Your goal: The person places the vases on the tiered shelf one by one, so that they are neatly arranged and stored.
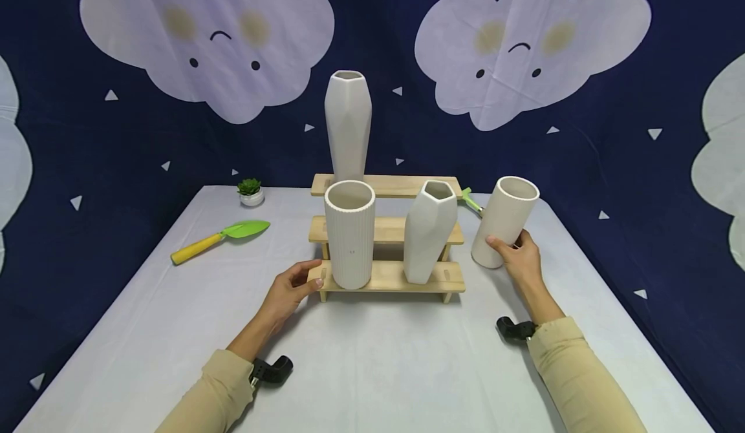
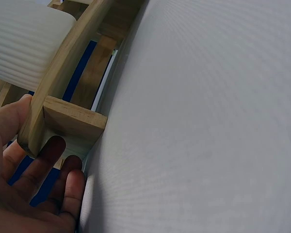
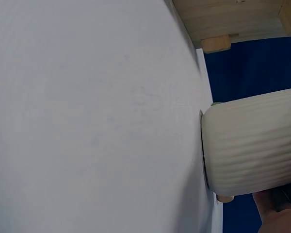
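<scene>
My left hand (image 1: 289,289) pinches the left end of the bottom step of a wooden stepped stand (image 1: 387,276), thumb over the board and fingers beneath it. My right hand (image 1: 522,262) grips a white ribbed cylindrical vase (image 1: 505,216) low on its side, to the right of the stand. That vase leans slightly right, its base (image 3: 208,153) right at the tabletop. On the bottom step stand another ribbed cylindrical vase (image 1: 350,239) and a faceted white vase (image 1: 429,236). A tall faceted vase (image 1: 348,123) stands on the top step.
A toy trowel (image 1: 221,240) with a yellow handle and green blade lies on the left of the table (image 1: 372,362). Behind it sits a small potted succulent (image 1: 250,192). A green-headed tool (image 1: 471,201) lies partly hidden behind the held vase. A dark blue cloud-patterned cloth (image 1: 372,32) hangs behind.
</scene>
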The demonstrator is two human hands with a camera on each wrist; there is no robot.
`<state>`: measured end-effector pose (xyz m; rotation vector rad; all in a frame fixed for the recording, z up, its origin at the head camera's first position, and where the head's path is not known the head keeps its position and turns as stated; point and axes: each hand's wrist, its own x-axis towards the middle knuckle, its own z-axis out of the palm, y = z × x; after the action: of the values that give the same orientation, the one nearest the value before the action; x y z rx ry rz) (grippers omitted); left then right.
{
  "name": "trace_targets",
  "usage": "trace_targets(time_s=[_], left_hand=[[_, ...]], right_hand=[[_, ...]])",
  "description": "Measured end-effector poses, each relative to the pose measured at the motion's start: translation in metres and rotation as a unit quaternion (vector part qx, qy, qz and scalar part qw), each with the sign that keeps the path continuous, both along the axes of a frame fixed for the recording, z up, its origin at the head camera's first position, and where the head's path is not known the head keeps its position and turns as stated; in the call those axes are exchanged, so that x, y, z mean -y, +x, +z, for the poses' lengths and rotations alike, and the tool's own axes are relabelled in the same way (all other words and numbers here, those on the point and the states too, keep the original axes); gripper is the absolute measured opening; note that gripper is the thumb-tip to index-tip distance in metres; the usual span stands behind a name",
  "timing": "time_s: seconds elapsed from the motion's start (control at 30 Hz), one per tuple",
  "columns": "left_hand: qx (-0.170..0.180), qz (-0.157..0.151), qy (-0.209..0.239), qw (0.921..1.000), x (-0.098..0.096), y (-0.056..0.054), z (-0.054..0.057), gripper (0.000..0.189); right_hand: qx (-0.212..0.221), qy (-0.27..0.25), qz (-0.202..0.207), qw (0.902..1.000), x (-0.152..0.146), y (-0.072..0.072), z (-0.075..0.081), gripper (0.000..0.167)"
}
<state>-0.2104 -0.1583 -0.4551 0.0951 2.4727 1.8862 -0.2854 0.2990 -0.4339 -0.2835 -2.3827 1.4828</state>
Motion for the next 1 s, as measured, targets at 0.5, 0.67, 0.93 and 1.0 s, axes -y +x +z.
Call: trace_targets(time_s=[0.5, 0.67, 0.93, 1.0], left_hand=[[0.0, -0.001, 0.009, 1.0, -0.001, 0.001, 0.0, 0.05], [0.0, -0.002, 0.009, 1.0, 0.0, 0.001, 0.0, 0.05], [0.0, -0.002, 0.01, 0.9999, 0.0, 0.001, 0.0, 0.049], [0.001, -0.001, 0.01, 0.9999, 0.0, 0.001, 0.0, 0.049]], right_hand=[[-0.016, 0.022, -0.015, 0.9995, -0.002, 0.02, 0.022, 0.068], [-0.024, 0.017, -0.014, 0.9995, 0.002, 0.024, 0.033, 0.067], [-0.025, -0.008, -0.014, 0.9995, 0.009, 0.03, 0.051, 0.067], [-0.024, -0.014, -0.011, 0.9996, 0.01, 0.031, 0.056, 0.068]])
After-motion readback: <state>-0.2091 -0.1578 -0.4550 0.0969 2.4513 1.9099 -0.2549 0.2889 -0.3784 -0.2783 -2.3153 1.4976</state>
